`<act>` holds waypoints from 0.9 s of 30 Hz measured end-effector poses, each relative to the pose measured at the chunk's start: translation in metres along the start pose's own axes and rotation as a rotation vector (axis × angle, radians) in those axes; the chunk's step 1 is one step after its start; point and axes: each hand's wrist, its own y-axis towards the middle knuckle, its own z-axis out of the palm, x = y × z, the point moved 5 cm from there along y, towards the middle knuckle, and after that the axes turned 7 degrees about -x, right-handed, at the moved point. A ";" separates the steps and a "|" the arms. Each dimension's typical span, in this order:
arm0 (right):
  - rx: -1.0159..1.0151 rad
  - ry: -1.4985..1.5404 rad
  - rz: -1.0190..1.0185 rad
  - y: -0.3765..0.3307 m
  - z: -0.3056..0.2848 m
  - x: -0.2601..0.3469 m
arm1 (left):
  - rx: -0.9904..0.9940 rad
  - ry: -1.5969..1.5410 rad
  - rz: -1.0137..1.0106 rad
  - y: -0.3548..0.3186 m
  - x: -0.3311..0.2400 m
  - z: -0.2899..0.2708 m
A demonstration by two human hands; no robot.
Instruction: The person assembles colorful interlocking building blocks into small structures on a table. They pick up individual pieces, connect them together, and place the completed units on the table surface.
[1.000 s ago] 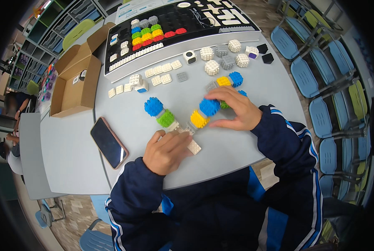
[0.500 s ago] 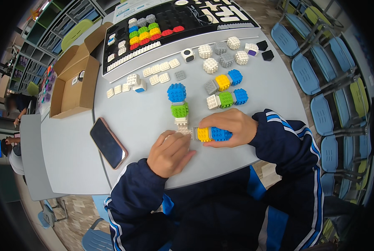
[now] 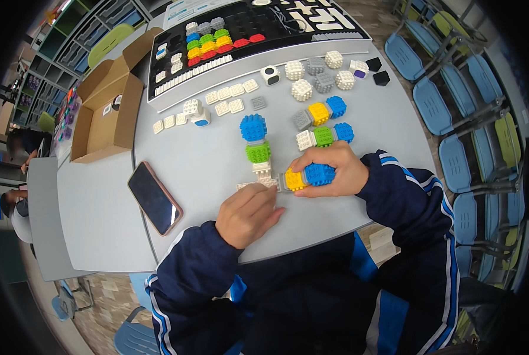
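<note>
My right hand is wrapped round a row of a yellow block and a blue block, both studded, with a grey piece at the row's left end. That end meets or nearly meets a white studded connector plate. My left hand has its fingers curled down on this plate and covers part of it. From the plate, an arm of blocks runs away from me: a white piece, a green block and a blue block at the far end.
Two more block rows, one with a yellow middle, one with a green middle, lie beyond my right hand. Loose white and grey cubes and white plates lie before the kit tray. A phone and cardboard box are left.
The yellow and blue row in my right hand has tilted, its right end swinging farther from me. More of the white plate's left end shows beside my left fingers. The view has shifted slightly.
</note>
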 end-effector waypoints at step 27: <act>-0.371 0.048 -0.071 0.012 -0.039 -0.004 | 0.020 -0.020 -0.085 -0.004 0.008 -0.003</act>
